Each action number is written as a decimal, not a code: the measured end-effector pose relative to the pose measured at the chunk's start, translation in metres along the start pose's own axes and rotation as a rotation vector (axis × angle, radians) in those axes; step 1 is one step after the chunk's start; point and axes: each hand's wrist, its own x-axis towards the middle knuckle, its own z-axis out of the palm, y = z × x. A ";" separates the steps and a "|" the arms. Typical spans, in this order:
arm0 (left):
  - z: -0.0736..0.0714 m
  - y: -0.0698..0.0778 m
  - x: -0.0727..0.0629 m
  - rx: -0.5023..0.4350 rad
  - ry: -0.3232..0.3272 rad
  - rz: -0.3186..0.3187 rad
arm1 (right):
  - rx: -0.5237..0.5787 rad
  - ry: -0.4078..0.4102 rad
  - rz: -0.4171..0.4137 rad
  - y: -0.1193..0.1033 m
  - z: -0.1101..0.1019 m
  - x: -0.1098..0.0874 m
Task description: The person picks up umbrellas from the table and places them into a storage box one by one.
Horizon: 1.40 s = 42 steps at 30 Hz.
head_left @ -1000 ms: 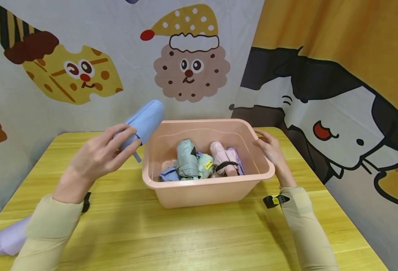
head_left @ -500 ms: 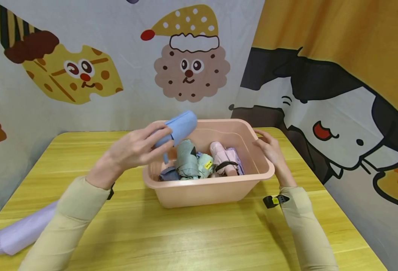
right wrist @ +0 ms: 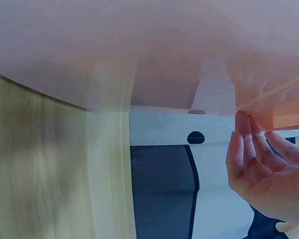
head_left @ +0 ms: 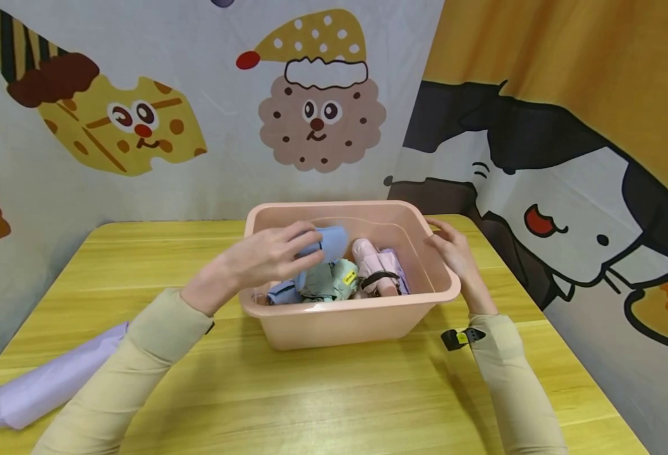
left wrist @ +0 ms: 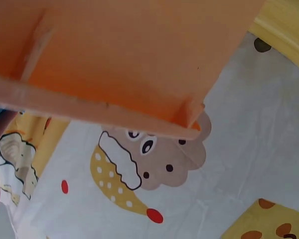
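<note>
My left hand (head_left: 268, 258) grips a folded blue umbrella (head_left: 334, 242) inside the peach plastic tub (head_left: 334, 325). The umbrella overlaps a grey-green folded umbrella (head_left: 318, 282) there. Around it lie another blue bundle (head_left: 284, 292), a mint one with a yellow tag (head_left: 345, 276), a pink umbrella (head_left: 368, 256) with a black strap and a purple one (head_left: 394, 262) at the right. On the tub's right rim, my right hand (head_left: 453, 251) holds on; the right wrist view shows its fingertips (right wrist: 242, 119) at the edge. The left wrist view mostly shows the tub's outer wall (left wrist: 129, 55).
A long lilac rolled bundle (head_left: 49, 379) lies on the wooden table (head_left: 311, 398) at the left, partly behind the left sleeve (head_left: 140, 354). A cartoon-printed cloth (head_left: 208, 183) hangs behind the table, and an orange and cow-patterned one (head_left: 567, 208) hangs at the right.
The left hand has carried the blue umbrella rightward over the tub's left rim and lowered it inside. More of the lilac bundle shows. The right hand has stayed at the rim.
</note>
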 end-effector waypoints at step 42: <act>-0.011 0.014 -0.031 -0.141 -0.314 -0.305 | 0.003 -0.001 -0.015 0.002 0.001 0.001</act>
